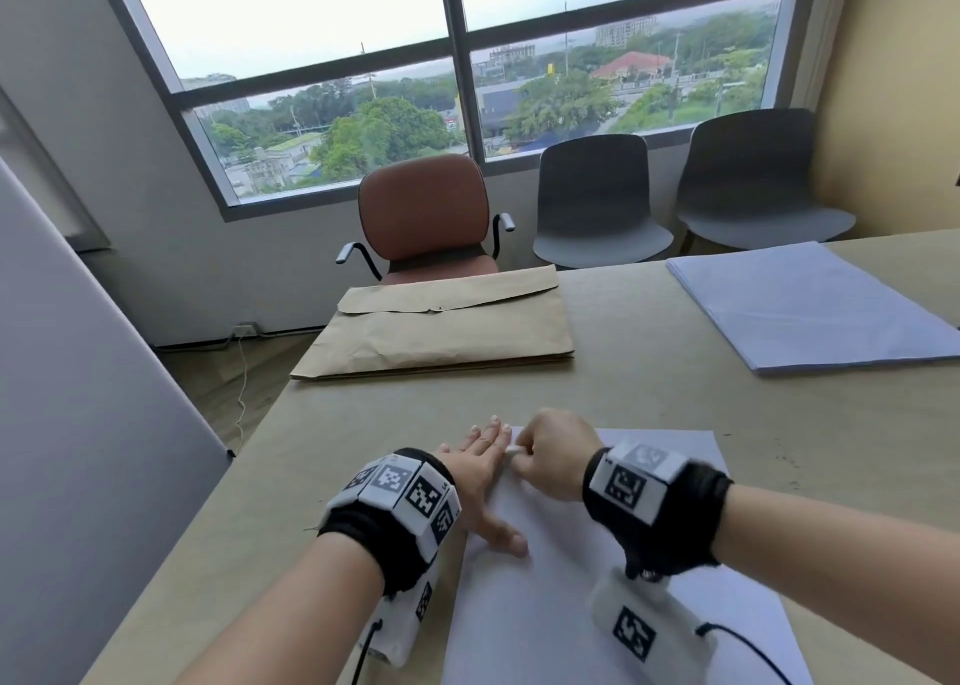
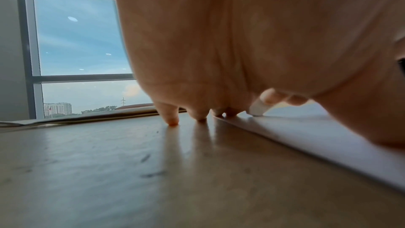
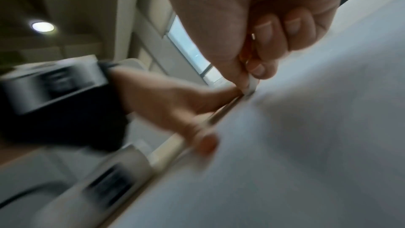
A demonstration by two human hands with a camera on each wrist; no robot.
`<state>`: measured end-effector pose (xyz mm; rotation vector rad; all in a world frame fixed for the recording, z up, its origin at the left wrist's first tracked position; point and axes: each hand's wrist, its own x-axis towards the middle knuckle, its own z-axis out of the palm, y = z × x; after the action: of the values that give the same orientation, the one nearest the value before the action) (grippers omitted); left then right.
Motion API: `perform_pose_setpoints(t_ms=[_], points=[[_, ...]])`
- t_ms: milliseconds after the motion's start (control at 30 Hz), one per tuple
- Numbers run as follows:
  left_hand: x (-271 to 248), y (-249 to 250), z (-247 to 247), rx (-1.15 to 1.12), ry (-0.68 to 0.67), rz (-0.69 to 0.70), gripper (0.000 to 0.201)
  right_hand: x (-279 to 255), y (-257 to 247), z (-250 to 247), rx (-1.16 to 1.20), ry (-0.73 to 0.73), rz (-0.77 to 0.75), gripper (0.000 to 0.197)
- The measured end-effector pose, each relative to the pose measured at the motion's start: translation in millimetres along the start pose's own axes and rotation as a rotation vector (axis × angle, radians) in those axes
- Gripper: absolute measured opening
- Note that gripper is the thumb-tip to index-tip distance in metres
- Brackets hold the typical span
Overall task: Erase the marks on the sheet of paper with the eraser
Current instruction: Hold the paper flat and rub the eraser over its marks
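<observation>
table [image 1: 675,398] carries the sheet [image 1: 649,554]; left hand [image 1: 480,468] flat, fingers spread; right hand [image 1: 556,453] pinches a mostly hidden eraser [image 1: 512,449]

The white sheet of paper [image 1: 597,580] is lying on the beige table [image 1: 675,398], and the eraser [image 1: 513,451] showing at its far left corner is white too, with no marks to be made out on the sheet. Beyond the sheet, a tan brown envelope [image 1: 441,325] is lying toward the window and a pale lavender-blue stack of paper [image 1: 810,305] is lying to the right of the envelope. Both wrists are wearing black bands [image 1: 384,533] carrying white blocks printed with black-and-white square codes, while behind the envelope a rust-brown chair [image 1: 423,206] is standing beside two dark grey chairs [image 1: 597,195].
</observation>
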<state>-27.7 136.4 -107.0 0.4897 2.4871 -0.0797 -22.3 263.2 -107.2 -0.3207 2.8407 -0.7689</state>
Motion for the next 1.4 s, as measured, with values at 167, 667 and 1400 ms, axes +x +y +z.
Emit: perform_pose_setpoints(t_ms=[167,667,1400], points=[[-0.9,0.1,-0.5,0.008,-0.001,0.003,0.118,-13.6,-2.4,0.1,0.017,-0.071,-0.031,0.03],[-3.5,1.1,-1.4,0.003,-0.007,0.004,0.119,13.3,22.2,-14.1,0.029,-0.022,0.027,0.024],[-3.5,1.7,-2.7,0.008,-0.027,0.001,0.12,13.0,27.5,-16.7,0.044,-0.035,0.014,0.025]])
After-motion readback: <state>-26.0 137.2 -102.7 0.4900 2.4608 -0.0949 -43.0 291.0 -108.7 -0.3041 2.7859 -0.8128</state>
